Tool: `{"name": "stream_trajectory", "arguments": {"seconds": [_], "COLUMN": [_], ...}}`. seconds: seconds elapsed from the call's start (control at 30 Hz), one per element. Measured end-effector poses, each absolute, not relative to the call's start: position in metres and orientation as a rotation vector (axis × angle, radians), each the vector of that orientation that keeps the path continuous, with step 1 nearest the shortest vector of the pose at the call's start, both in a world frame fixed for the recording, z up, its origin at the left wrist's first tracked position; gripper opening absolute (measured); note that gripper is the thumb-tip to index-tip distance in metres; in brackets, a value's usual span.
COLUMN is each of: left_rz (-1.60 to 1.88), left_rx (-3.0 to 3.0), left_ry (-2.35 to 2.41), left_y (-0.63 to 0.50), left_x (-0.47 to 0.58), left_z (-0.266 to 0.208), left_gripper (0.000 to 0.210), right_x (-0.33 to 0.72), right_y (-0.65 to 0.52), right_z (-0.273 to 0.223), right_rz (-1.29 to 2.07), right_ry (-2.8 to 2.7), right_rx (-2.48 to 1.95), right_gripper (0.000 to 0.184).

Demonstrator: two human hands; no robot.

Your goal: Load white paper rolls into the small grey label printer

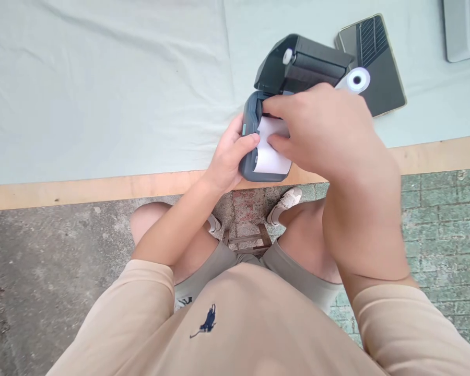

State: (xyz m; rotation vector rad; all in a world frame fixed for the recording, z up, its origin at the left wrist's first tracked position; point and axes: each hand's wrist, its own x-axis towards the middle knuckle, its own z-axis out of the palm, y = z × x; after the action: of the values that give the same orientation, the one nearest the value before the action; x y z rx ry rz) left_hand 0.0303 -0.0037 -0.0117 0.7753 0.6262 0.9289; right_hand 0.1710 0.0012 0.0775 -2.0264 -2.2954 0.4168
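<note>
The left hand (233,156) grips a dark grey, rounded plastic device (250,117). Over it, the right hand (332,130) spreads thumb and forefinger at white paper (272,156); whether hidden fingers pinch anything, I cannot tell. Beyond that hand: an open black plastic lid (317,57), a small white roll (364,80), a black rectangular phone (376,60).

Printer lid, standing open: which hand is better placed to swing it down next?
Right, most likely: the right hand reaches in beside the raised lid, index finger close to it. The left hand looks committed, holding the printer by its left side, thumb near the paper's edge.
</note>
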Motion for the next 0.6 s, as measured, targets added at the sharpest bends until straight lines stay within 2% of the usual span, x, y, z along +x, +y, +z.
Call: {"name": "stream_trajectory", "arguments": {"seconds": [0.07,0.17,0.23,0.37,0.6], "left_rz": [0.918,0.924,0.926,0.938,0.963], "left_rx": [0.771,0.743,0.708,0.629,0.631], "left_ry": [0.623,0.609,0.589,0.551,0.537], "left_y": [-0.003,-0.002,0.000,0.003,0.005], "left_x": [0.029,0.028,0.027,0.026,0.028], "left_z": [-0.011,-0.011,-0.010,-0.009,-0.010], "left_gripper": [0.039,0.034,0.027,0.022,0.026], "right_x": [0.172,0.186,0.202,0.234,0.260], "right_y": [-0.002,-0.015,-0.028,-0.050,-0.053], "right_z": [0.086,0.101,0.103,0.080,0.033], "right_rz": [0.412,0.474,0.574,0.606,0.827], "right_ry": [-2.310,-2.266,-2.046,-1.606,-1.653], "right_rx": [-2.021,-1.877,-1.699,-1.583,-1.805], "right_gripper": [0.023,0.011,0.021,0.023,0.028]}}
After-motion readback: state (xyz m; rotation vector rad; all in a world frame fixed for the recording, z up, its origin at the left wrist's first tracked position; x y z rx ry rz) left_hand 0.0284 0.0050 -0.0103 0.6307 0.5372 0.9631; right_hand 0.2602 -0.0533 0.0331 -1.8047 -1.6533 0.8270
